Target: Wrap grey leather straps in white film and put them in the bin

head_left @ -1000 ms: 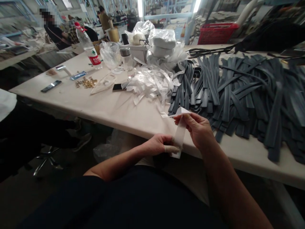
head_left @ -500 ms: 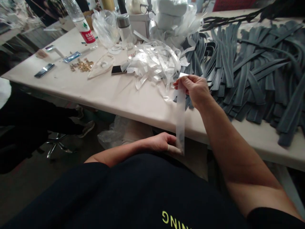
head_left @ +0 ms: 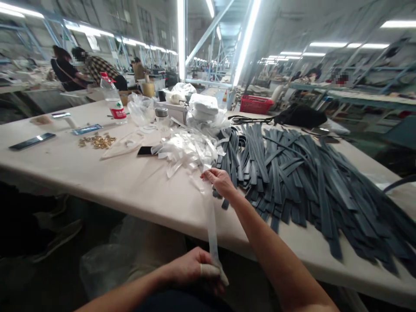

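Observation:
A long translucent plastic strip [head_left: 212, 227] hangs stretched between my two hands. My right hand [head_left: 221, 182] pinches its upper end above the table's front edge, close to a heap of white, shiny plastic strips [head_left: 186, 149]. Below the table edge, my left hand [head_left: 195, 268] is closed round the strip's lower end. One finger of that hand wears a beige covering. Dark grey flat straps [head_left: 292, 177] lie in a big pile just right of my right hand.
On the left of the table [head_left: 97, 186] are a phone [head_left: 32, 141], small gold metal pieces [head_left: 102, 141], a blue packet [head_left: 87, 129] and a water bottle [head_left: 115, 104]. A glass jar [head_left: 161, 119] and red basket [head_left: 256, 104] stand behind. Several people work in the background.
My view has tilted up, bringing the hall into sight. Both hands still hold the strip, the right at its top and the left at its bottom.

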Available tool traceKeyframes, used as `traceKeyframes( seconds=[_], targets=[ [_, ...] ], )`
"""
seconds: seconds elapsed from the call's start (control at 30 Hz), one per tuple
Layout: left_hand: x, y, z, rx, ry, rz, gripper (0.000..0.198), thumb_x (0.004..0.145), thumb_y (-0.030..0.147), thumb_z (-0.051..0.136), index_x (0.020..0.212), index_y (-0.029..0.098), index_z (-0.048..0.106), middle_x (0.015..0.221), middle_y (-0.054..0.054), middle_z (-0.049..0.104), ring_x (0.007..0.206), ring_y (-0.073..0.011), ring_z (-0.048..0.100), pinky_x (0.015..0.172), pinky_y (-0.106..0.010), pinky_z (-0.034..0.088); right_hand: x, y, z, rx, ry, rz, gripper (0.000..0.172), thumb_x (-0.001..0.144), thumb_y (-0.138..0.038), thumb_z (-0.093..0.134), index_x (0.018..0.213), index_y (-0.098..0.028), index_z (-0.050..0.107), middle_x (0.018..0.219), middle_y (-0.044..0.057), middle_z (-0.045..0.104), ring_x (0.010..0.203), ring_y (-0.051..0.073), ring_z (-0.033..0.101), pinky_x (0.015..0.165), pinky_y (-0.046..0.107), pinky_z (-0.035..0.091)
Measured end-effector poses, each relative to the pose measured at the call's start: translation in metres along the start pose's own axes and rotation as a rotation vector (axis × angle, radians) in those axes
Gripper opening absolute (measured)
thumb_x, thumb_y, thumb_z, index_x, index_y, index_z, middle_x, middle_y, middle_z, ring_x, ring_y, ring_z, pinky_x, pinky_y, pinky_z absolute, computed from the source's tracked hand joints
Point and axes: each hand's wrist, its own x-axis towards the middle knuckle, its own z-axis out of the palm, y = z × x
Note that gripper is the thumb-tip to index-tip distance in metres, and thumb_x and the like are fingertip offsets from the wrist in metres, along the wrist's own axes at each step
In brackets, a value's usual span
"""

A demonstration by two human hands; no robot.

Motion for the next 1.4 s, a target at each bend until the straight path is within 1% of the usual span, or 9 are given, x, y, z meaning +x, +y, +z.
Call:
traceKeyframes(
  seconds=[0.1, 0.23, 0.3, 0.47, 0.67, 1.03, 1.2, 1.33, 1.4],
  targets=[
    [0.001, -0.001, -0.002, -0.048, 0.066, -0.011, 0.034, 0.066, 0.045, 0.078, 0.079, 0.014, 0.078, 0.071, -0.006, 0.070, 0.061, -0.0117, 0.062, 0.065, -0.024, 0.047, 0.006, 0.004, -0.017, -0.194, 0.084, 0.037, 0.036, 0.095, -0.042, 0.046, 0.085, -0.019, 0.072, 0.078, 0.004, 0.072, 0.072, 0.019, 0.064, 0.070, 0.028, 0.049],
    [0.003, -0.001, -0.004, -0.073, 0.168, -0.017, 0.030, 0.060, 0.041, 0.078, 0.072, 0.013, 0.077, 0.064, -0.005, 0.068, 0.055, -0.0114, 0.058, 0.057, -0.023, 0.043, 0.013, 0.015, -0.051, -0.491, 0.327, 0.124, 0.031, 0.098, -0.027, 0.042, 0.117, -0.016, 0.064, 0.124, 0.013, 0.063, 0.117, 0.025, 0.055, 0.102, 0.038, 0.040],
    [0.005, 0.000, -0.004, -0.086, 0.192, 0.010, 0.030, 0.056, 0.040, 0.079, 0.067, 0.013, 0.075, 0.058, -0.004, 0.065, 0.051, -0.0111, 0.055, 0.053, -0.023, 0.040, 0.013, 0.025, -0.065, -0.622, 0.385, 0.219, 0.032, 0.096, -0.021, 0.048, 0.124, -0.012, 0.059, 0.133, 0.017, 0.056, 0.125, 0.028, 0.049, 0.107, 0.043, 0.035],
    [0.007, 0.001, -0.001, -0.148, 0.203, 0.117, 0.029, 0.054, 0.036, 0.083, 0.062, 0.012, 0.070, 0.054, -0.001, 0.061, 0.051, -0.0095, 0.051, 0.055, -0.022, 0.038, 0.014, 0.043, -0.077, -0.838, 0.325, 0.433, 0.031, 0.094, -0.027, 0.061, 0.122, -0.013, 0.060, 0.124, 0.013, 0.061, 0.115, 0.027, 0.057, 0.100, 0.047, 0.043],
    [0.007, 0.008, 0.002, -0.295, 0.293, 0.171, 0.040, 0.058, 0.043, 0.088, 0.075, 0.011, 0.072, 0.074, -0.006, 0.069, 0.066, -0.0124, 0.060, 0.062, -0.023, 0.045, 0.025, 0.039, -0.090, -0.907, 0.192, 0.564, 0.036, 0.096, -0.034, 0.060, 0.127, -0.015, 0.059, 0.125, 0.012, 0.062, 0.116, 0.026, 0.059, 0.099, 0.047, 0.047],
    [0.006, 0.002, 0.004, -0.318, 0.288, 0.149, 0.041, 0.060, 0.040, 0.086, 0.085, 0.009, 0.075, 0.076, -0.008, 0.070, 0.062, -0.0109, 0.061, 0.065, -0.023, 0.047, 0.026, 0.032, -0.090, -0.807, 0.167, 0.575, 0.030, 0.092, -0.035, 0.066, 0.113, -0.014, 0.065, 0.118, 0.010, 0.067, 0.107, 0.024, 0.064, 0.094, 0.045, 0.051],
    [0.007, 0.000, 0.002, -0.317, 0.291, 0.159, 0.041, 0.060, 0.041, 0.086, 0.084, 0.009, 0.075, 0.075, -0.007, 0.069, 0.059, -0.0095, 0.060, 0.062, -0.021, 0.047, -0.039, 0.017, -0.109, -0.645, 0.196, 0.435, 0.038, 0.084, -0.031, 0.064, 0.118, -0.014, 0.067, 0.097, 0.008, 0.073, 0.092, 0.024, 0.069, 0.084, 0.036, 0.053],
    [0.013, -0.002, 0.003, -0.342, 0.298, 0.144, 0.036, 0.062, 0.036, 0.086, 0.084, 0.010, 0.075, 0.079, -0.008, 0.070, 0.066, -0.0116, 0.062, 0.064, -0.022, 0.048, -0.153, 0.005, -0.124, -0.549, 0.204, 0.463, 0.044, 0.074, -0.045, 0.065, 0.109, -0.020, 0.071, 0.073, 0.005, 0.071, 0.070, 0.029, 0.068, 0.068, 0.040, 0.053],
    [0.015, -0.003, 0.004, -0.351, 0.286, 0.131, 0.036, 0.062, 0.036, 0.086, 0.084, 0.010, 0.075, 0.081, -0.008, 0.071, 0.068, -0.0122, 0.063, 0.065, -0.023, 0.049, -0.222, 0.006, -0.121, -0.271, 0.255, 0.540, 0.043, 0.063, -0.050, 0.074, 0.098, -0.026, 0.074, 0.077, 0.005, 0.073, 0.077, 0.032, 0.069, 0.070, 0.041, 0.054]
  ],
)
